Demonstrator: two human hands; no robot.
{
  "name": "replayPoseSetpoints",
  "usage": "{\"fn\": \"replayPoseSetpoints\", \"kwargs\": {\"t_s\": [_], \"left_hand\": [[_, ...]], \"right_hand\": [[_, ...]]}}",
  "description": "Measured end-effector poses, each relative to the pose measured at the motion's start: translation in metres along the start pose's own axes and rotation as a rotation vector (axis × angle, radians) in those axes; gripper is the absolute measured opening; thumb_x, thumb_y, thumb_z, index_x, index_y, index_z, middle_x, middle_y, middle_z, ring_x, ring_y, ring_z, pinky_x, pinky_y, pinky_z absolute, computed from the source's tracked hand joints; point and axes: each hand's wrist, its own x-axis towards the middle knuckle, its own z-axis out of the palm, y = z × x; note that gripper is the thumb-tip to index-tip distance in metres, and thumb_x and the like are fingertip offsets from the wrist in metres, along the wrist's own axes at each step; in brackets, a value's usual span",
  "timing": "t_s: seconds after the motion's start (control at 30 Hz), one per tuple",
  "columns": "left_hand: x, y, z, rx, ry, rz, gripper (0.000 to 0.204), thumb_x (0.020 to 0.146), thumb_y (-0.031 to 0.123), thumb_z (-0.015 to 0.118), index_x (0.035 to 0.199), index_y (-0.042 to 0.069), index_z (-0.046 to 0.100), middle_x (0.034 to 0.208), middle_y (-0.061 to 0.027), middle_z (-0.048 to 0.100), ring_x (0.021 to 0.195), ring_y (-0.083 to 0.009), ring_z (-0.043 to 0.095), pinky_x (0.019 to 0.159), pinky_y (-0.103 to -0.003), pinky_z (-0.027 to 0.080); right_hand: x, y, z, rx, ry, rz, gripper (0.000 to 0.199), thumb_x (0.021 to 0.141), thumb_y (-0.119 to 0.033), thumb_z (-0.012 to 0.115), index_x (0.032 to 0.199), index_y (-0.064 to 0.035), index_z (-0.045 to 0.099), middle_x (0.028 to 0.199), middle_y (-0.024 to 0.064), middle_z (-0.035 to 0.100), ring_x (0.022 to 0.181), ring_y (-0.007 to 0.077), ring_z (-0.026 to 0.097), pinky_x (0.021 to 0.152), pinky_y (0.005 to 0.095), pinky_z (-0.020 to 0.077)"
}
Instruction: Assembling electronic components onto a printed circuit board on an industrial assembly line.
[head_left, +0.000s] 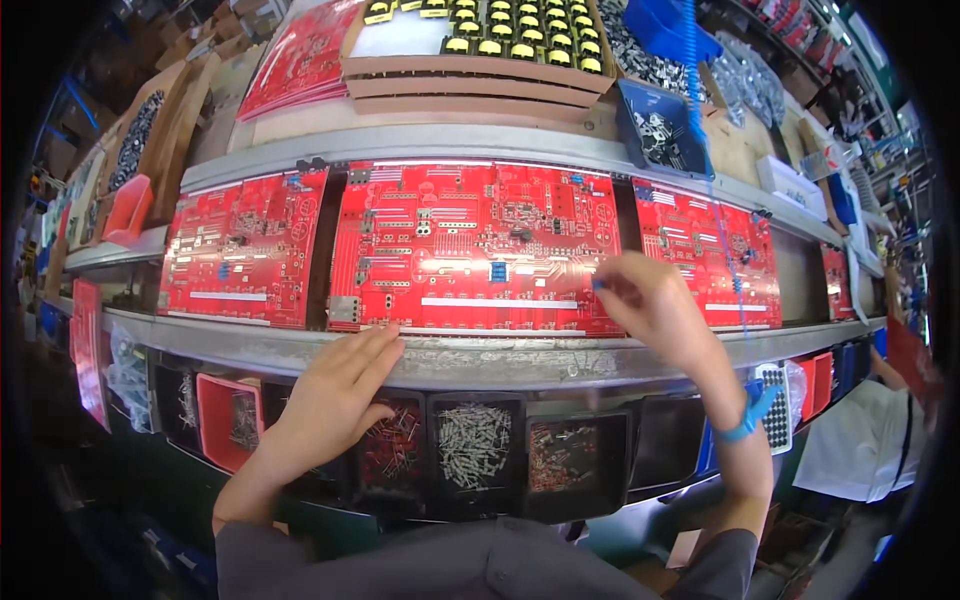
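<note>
Head view: your left hand (pixel 335 385) lies flat, fingers spread and holding nothing, on the metal rail (pixel 500 358) touching the lower edge of the middle red circuit board (pixel 475 245). Your right hand (pixel 655 305) pinches a small blue part (pixel 598 284) over the board's right side, above the parts bins (pixel 472 445).

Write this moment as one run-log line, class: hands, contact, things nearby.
left hand: flat on metal rail | right hand: pinching small blue part over middle red circuit board | below: component bins
</note>
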Motion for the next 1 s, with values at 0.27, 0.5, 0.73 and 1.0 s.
{"fn": "replayPoseSetpoints", "kwargs": {"t_s": [0.27,0.5,0.73,1.0], "left_hand": [[-0.006,-0.002,0.007,-0.024,0.049,0.009,0.081,0.064,0.016,0.079,0.133,-0.002,0.041,0.143,-0.0179,0.039,0.13,-0.0361,0.039,0.107,-0.046,0.032],[-0.007,-0.005,0.008,-0.07,0.063,0.023,0.081,0.064,0.016,0.079,0.133,-0.003,0.041,0.143,-0.0177,0.038,0.13,-0.0354,0.038,0.107,-0.046,0.031],[-0.007,-0.006,0.008,-0.07,0.055,0.033,0.082,0.064,0.016,0.079,0.133,-0.003,0.041,0.143,-0.0179,0.038,0.13,-0.0351,0.038,0.106,-0.046,0.032],[-0.008,-0.006,0.007,-0.069,0.059,0.034,0.082,0.063,0.016,0.079,0.133,-0.004,0.041,0.143,-0.018,0.038,0.13,-0.0353,0.038,0.106,-0.046,0.032]], "right_hand": [[0.069,0.022,0.035,-0.166,-0.028,-0.094,0.012,0.08,-0.007,0.063,0.092,-0.0036,0.063,0.082,0.0153,0.063,0.077,0.0337,0.063,0.069,0.0416,0.0507],[0.079,0.025,0.043,-0.215,-0.015,-0.149,0.017,0.077,0.001,0.065,0.094,0.0002,0.064,0.077,0.0135,0.062,0.066,0.025,0.063,0.061,0.0342,0.0513],[0.08,0.022,0.039,-0.174,-0.068,-0.078,0.014,0.077,-0.002,0.064,0.09,-0.0002,0.062,0.08,0.0175,0.062,0.076,0.0353,0.062,0.07,0.0417,0.0503],[0.082,0.021,0.039,-0.167,-0.05,-0.111,0.012,0.076,-0.001,0.064,0.089,0.0001,0.062,0.077,0.0172,0.061,0.073,0.0345,0.062,0.068,0.0418,0.0502]]}}
